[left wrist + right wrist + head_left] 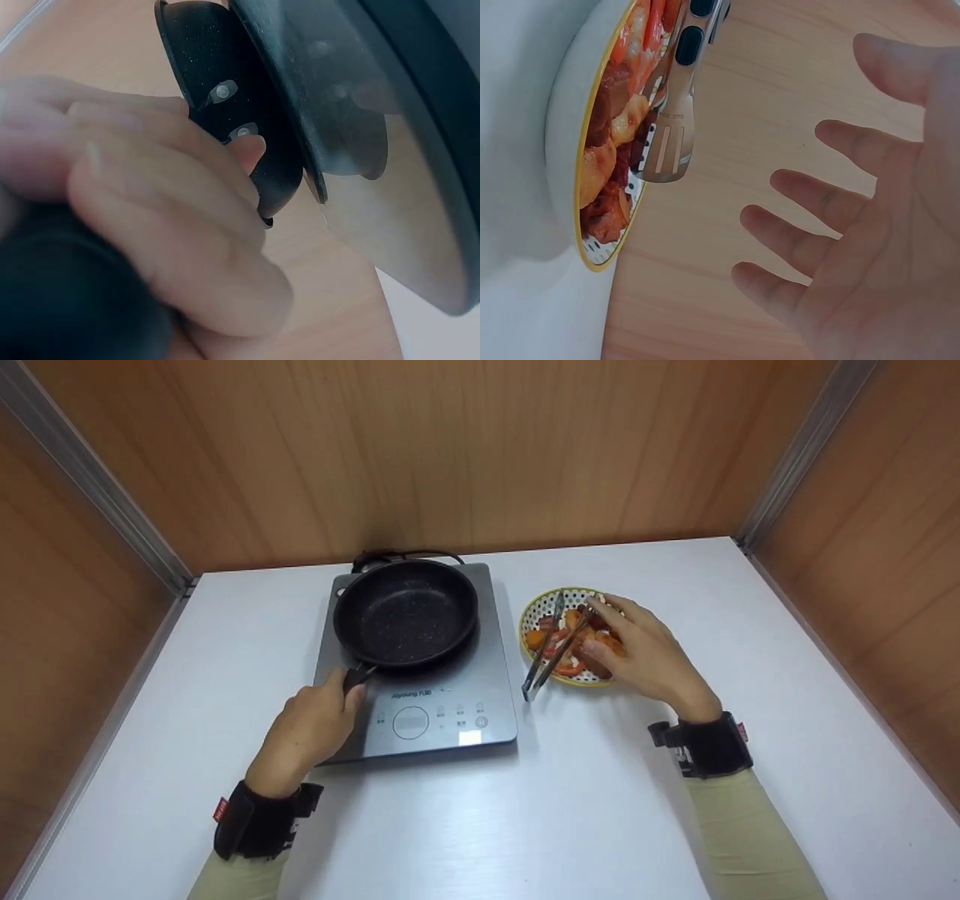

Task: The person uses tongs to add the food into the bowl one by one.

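Nearest the lens come your pale sleeves (757,840), and your left hand (311,727) has the pan (405,615) by its handle (358,677) on the cooktop (450,682); over right, your nearer hand for the tongs (676,101), the right hand (637,649), has fingers spread, nothing gripped. They lie to its left across the bowl (566,142) of mixed food (600,172), lengthwise, joined end jutting past the near rim.

white tabletop (600,825) | wood-grain back panel (480,457) | matching side panels (877,562) | grey metal corner strips (88,472)
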Demonstrator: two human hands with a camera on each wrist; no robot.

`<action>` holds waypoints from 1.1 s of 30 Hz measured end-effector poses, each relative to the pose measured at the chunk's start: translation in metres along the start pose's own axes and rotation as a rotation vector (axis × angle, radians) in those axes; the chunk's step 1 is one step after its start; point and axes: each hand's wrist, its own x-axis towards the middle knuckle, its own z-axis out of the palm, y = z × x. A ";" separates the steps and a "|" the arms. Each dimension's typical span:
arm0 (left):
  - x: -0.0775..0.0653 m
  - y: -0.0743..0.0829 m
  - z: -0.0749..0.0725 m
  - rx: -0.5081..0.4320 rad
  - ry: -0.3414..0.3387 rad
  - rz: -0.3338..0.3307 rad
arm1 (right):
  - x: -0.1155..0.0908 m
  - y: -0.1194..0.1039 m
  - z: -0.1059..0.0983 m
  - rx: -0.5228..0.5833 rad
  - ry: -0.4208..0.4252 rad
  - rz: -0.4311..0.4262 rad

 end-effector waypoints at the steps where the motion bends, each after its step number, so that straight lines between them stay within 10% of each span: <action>1: 0.000 0.001 0.001 -0.001 0.001 0.001 | 0.000 -0.001 0.001 -0.005 0.009 0.006; 33: -0.003 0.003 -0.002 0.006 -0.006 -0.026 | 0.042 -0.048 0.070 -0.030 -0.025 0.323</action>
